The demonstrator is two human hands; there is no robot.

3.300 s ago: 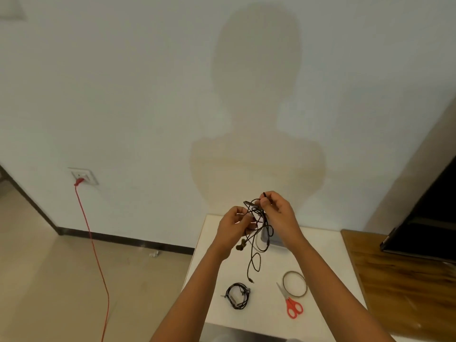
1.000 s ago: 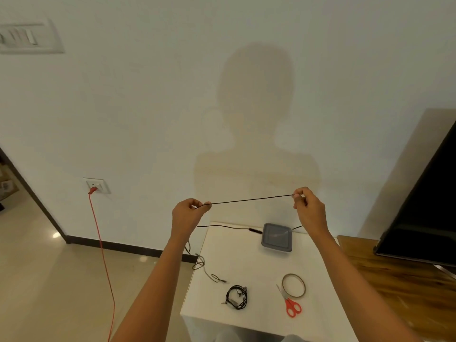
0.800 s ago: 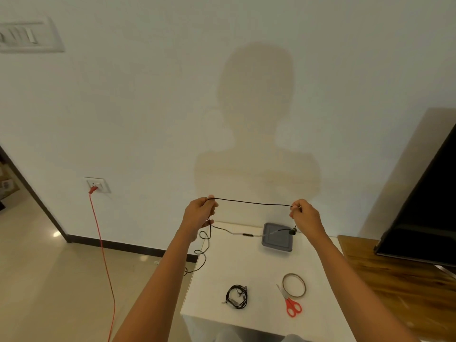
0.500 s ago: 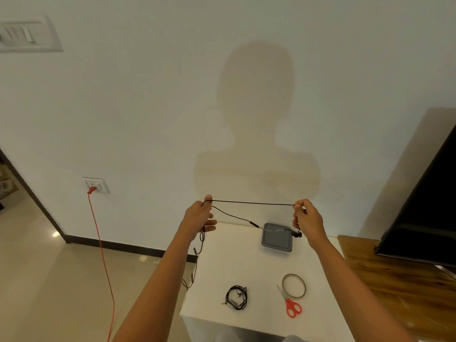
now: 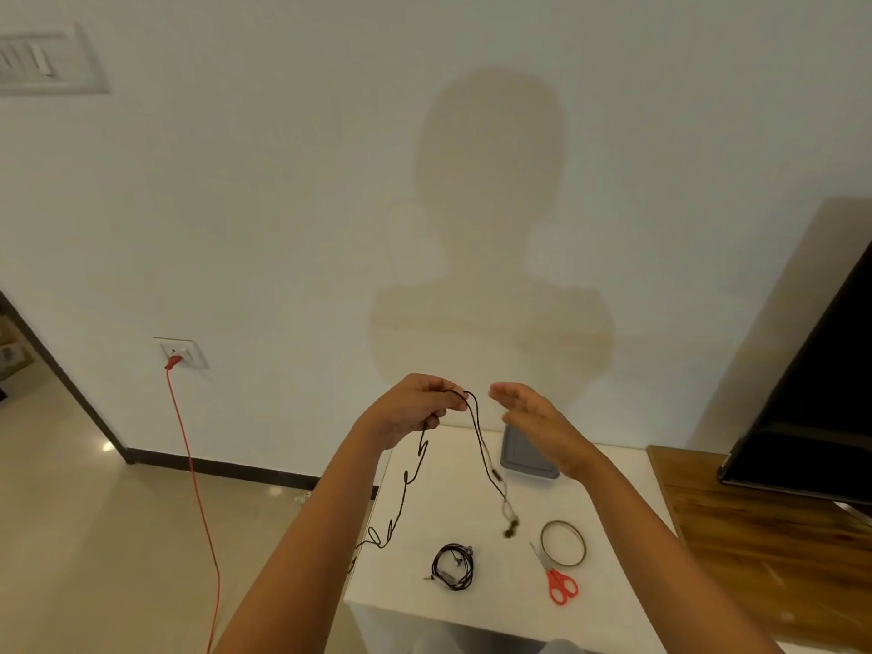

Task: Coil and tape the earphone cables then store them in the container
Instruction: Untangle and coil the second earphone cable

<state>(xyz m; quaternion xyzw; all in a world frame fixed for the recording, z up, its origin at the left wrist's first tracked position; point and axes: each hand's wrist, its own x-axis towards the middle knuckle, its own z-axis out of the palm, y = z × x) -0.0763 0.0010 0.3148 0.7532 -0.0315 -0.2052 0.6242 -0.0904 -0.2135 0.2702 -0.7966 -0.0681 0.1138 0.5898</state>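
Pinching earphone cable in left hand, right hand open

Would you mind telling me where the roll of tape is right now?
In the head view, the roll of tape lies flat on the white table, right of centre, just above the red-handled scissors and nearer than the grey container.

Two earphone cables; one scissors; one container
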